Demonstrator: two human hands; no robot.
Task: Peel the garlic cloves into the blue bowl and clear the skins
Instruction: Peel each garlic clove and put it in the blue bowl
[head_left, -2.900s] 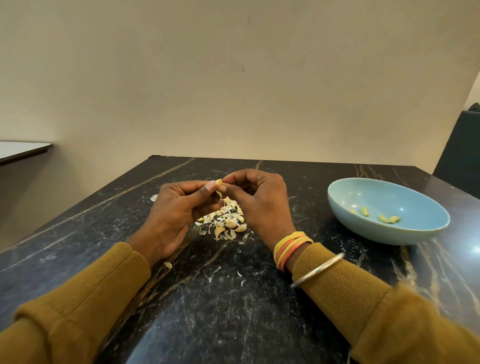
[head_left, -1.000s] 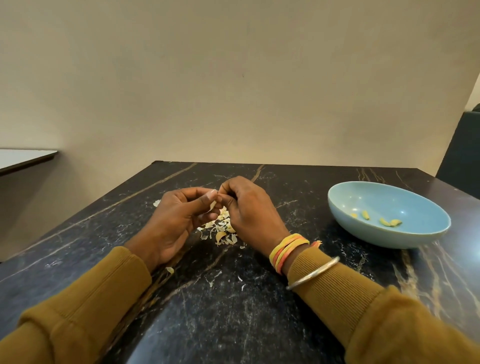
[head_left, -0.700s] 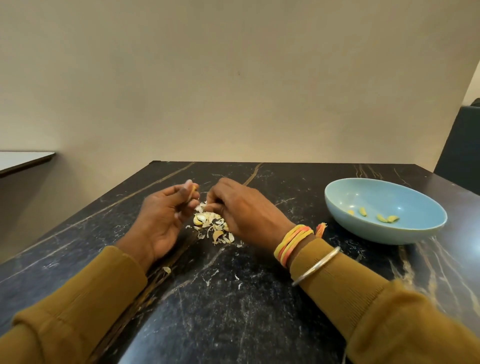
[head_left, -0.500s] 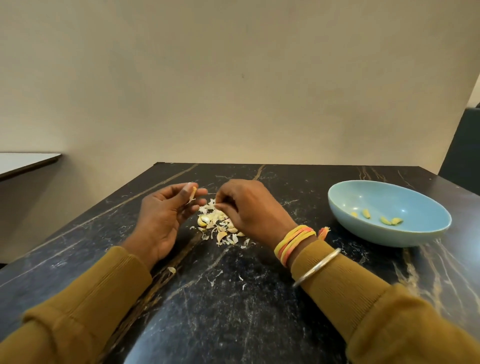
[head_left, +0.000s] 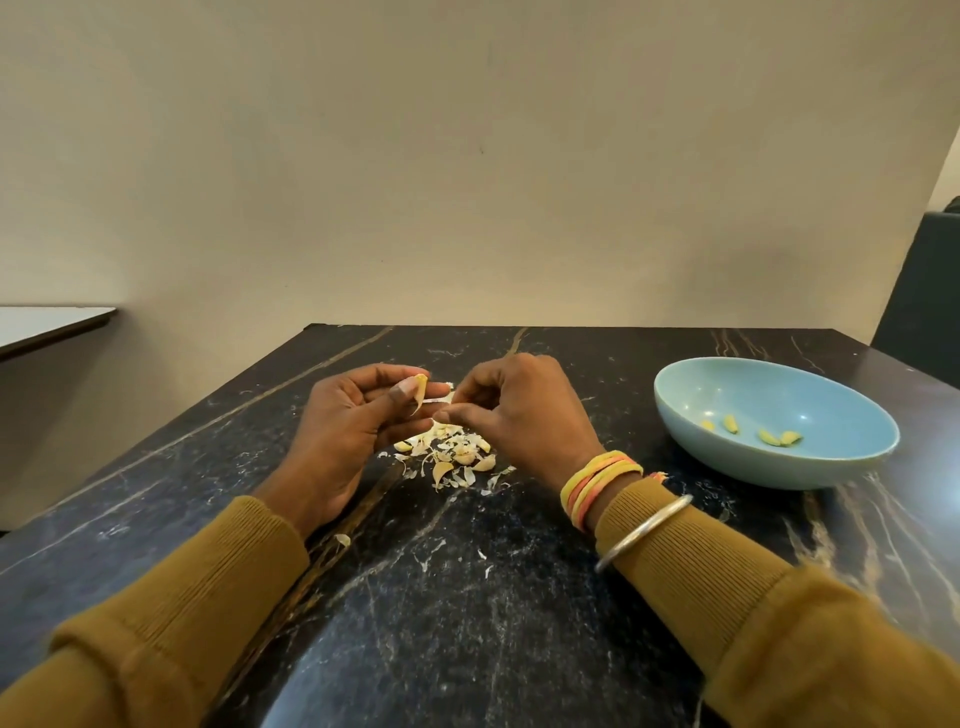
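My left hand (head_left: 348, 426) pinches a pale yellow garlic clove (head_left: 420, 388) between thumb and fingers, just above the table. My right hand (head_left: 524, 410) faces it and pinches a thin strip of white skin (head_left: 439, 400) that stretches from the clove. Below both hands lies a pile of skins and cloves (head_left: 452, 457) on the black marble table (head_left: 467, 597). The blue bowl (head_left: 831, 457) stands to the right and holds several peeled cloves (head_left: 769, 435).
Small skin flakes (head_left: 342, 539) are scattered on the table toward me. A white tabletop (head_left: 47, 325) juts in at the far left. A dark chair back (head_left: 919, 306) stands at the right behind the table. A beige wall closes the far side.
My right hand dipped to the pile, then rose back to the clove and now pulls a strip of skin off it. My left hand kept hold of the clove.
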